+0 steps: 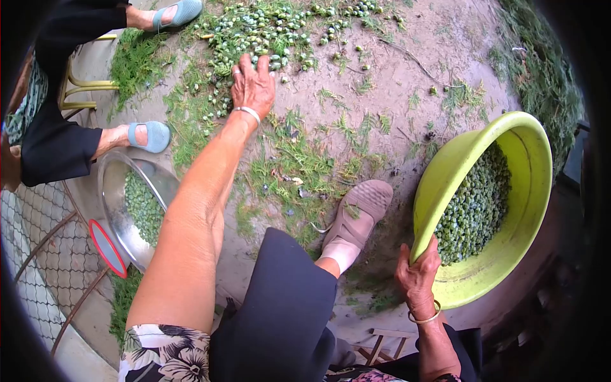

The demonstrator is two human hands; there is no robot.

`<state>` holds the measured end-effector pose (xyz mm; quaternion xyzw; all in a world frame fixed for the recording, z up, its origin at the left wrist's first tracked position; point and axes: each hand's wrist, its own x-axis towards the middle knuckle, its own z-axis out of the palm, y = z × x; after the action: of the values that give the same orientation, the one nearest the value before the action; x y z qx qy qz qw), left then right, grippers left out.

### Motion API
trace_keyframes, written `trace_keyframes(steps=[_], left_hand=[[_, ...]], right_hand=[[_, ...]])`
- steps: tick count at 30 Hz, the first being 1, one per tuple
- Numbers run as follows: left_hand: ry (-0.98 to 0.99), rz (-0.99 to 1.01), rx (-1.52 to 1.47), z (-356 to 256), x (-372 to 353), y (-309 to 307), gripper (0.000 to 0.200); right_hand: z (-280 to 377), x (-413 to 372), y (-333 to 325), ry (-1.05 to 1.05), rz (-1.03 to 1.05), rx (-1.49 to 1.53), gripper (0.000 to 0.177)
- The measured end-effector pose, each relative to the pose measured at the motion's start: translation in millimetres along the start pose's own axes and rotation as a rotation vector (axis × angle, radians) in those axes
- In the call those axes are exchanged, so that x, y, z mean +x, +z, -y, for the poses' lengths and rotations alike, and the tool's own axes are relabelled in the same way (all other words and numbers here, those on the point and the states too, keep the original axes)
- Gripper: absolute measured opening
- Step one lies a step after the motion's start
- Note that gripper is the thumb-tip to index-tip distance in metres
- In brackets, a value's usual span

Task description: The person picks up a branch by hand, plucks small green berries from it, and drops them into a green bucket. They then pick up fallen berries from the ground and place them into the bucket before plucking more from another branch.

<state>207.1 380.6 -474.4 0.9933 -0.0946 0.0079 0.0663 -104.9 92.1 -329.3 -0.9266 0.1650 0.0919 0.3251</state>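
My left hand, with a bracelet at the wrist, reaches far forward over the ground. Its fingers are bent and apart, at the near edge of a spread of small green cones mixed with leafy sprigs; the fingertips are partly hidden. My right hand is wrapped round the near rim of a yellow-green plastic basin. The basin is tilted, its mouth facing right, and many small green cones lie inside it.
A metal bowl of green cones stands at left, by a red-rimmed round object. Another person's blue shoes are at upper left. Green sprigs litter the ground around my shoe. Cut foliage is heaped at upper right.
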Motion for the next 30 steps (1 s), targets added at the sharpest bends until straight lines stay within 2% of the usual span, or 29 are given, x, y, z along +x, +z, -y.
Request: trace_keyframes(steps=[2,3,4,6,7,8,10,12,13,14,15,16,19,20,22,23,24,26,27,30], left_hand=[[0.036,-0.012,0.082,7,-17,17,0.035],[0.132,-0.129,0.133,12,-24,20,0.025],[0.131,-0.138,0.126,18,-25,15,0.025],[0.119,-0.073,-0.129,30,-29,5,0.022],[0.081,-0.144,-0.291,29,-32,-10,0.022],[-0.073,-0.096,-0.542,30,-39,-29,0.026],[-0.586,0.092,-1.512,34,-56,-65,0.021],[-0.69,0.285,-2.471,61,-81,-65,0.028],[-0.818,0.198,-2.647,53,-99,-66,0.031],[-0.835,0.124,-2.654,36,-114,-74,0.03],[-0.878,0.192,-2.72,24,-127,-82,0.028],[-0.932,0.266,-2.71,15,-139,-85,0.027],[-0.748,0.504,-2.729,-28,-156,-133,0.024],[-0.677,0.593,-2.723,-41,-156,-155,0.024],[-0.51,0.729,-2.748,-73,-151,-210,0.023],[-0.391,0.786,-2.747,-87,-148,-234,0.025],[-0.331,0.818,-2.739,-102,-145,-259,0.025],[-0.071,0.952,-2.717,-132,-145,-313,0.029],[0.045,1.012,-2.728,-147,-148,-339,0.032],[0.233,1.081,-2.675,-186,-174,-407,0.034]], right_hand=[[-1,-1,2,0.004,-0.008,-0.007,0.048],[-1,-1,2,0.005,-0.023,-0.008,0.048],[-2,0,4,0.0,-0.03,-0.015,0.048],[-2,-2,5,0.018,-0.04,-0.063,0.046],[0,-2,3,0.057,-0.017,-0.053,0.046],[-1,-1,3,0.054,-0.025,-0.054,0.046],[-2,-2,7,-0.005,-0.086,-0.08,0.045],[-2,-1,8,-0.009,-0.092,-0.054,0.044],[-2,-1,9,0.029,-0.069,-0.094,0.043],[-2,-1,8,0.07,-0.055,-0.138,0.042],[2,0,2,0.086,-0.043,-0.112,0.041],[3,-1,-3,0.152,0.009,-0.089,0.054],[24,-15,-33,0.138,0.154,-0.267,0.069],[29,-24,-48,0.134,0.115,-0.27,0.069],[44,-43,-83,-0.132,0.214,-0.302,0.059],[58,-52,-107,-0.132,0.256,-0.281,0.049],[73,-61,-130,-0.13,0.209,-0.282,0.049],[96,-82,-164,-0.016,0.122,-0.128,0.046],[96,-93,-174,-0.093,-0.019,-0.034,0.042],[100,-118,-195,-0.179,-0.2,0.26,0.033]])
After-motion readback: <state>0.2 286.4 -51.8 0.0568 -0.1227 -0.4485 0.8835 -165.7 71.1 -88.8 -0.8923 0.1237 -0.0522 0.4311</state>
